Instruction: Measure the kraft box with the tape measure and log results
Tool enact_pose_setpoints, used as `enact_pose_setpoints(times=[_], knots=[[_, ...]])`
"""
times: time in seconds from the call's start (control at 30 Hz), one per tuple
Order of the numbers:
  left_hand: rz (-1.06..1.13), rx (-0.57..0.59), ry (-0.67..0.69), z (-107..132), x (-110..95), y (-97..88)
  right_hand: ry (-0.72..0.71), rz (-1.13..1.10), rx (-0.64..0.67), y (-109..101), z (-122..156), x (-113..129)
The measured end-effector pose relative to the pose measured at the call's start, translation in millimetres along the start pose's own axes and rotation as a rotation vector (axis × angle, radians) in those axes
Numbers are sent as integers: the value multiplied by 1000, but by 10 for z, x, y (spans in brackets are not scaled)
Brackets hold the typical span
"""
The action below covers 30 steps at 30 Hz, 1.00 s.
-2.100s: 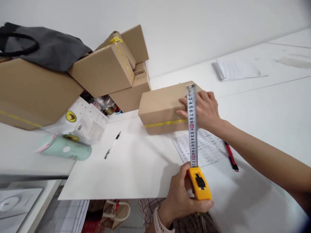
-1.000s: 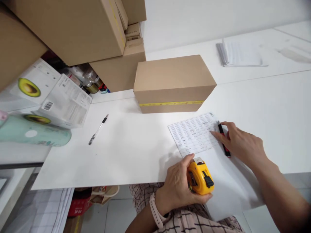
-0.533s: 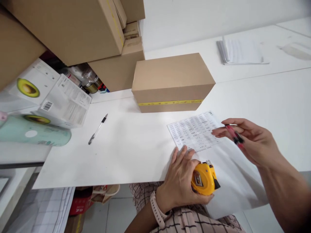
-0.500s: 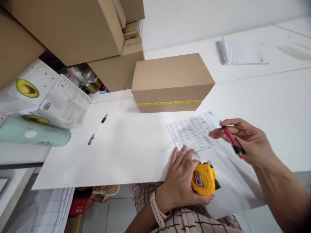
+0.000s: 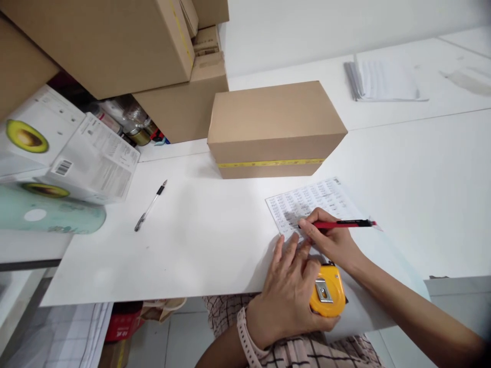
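Observation:
My right hand (image 5: 333, 240) grips a red and black pen (image 5: 341, 224), its tip down at the printed sheet (image 5: 310, 200). The sheet is covered with rows of small text and lies near the table's front edge. My left hand (image 5: 289, 281) rests at the sheet's lower left, fingertips on the paper. Between its thumb and palm it holds a yellow tape measure (image 5: 333, 294), whose blade is not drawn out. Just behind the sheet stands a closed cardboard box (image 5: 278, 115) with a yellow tape band.
A clear pen with a black grip (image 5: 151, 205) lies on the white table (image 5: 199, 245) to the left. White avocado-printed boxes (image 5: 95, 158) and a mint-green bottle (image 5: 72, 213) stand at far left. Large cartons (image 5: 115, 46) are stacked behind. Folded papers (image 5: 387, 82) lie at back right.
My right hand has moved left and down to the sheet, and the pen has swung from steeply tilted to nearly level. The left hand still holds the tape measure, now turned slightly.

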<state>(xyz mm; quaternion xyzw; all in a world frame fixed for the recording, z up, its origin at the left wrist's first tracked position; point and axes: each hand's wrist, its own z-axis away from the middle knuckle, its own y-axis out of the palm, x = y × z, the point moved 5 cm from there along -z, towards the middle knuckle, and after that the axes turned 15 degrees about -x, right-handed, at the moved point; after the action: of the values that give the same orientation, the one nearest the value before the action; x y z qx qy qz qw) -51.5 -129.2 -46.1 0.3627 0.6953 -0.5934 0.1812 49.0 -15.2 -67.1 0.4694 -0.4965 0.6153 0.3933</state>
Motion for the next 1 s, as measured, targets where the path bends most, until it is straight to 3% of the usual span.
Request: enact_pose_setpoints(times=[0.07,0.27,0.6,1.0], knots=[[5,-2,-1,5,12,5,-50,30,-68,-25,2,0],[18,-37,14,20,33,38,-3,30,-46,8,-21,-38],[88,-82,29,51,142,80,-142,176,-121,0,-28,12],[102,-72,28,38,141,73,-146,205,-130,-9,-16,9]])
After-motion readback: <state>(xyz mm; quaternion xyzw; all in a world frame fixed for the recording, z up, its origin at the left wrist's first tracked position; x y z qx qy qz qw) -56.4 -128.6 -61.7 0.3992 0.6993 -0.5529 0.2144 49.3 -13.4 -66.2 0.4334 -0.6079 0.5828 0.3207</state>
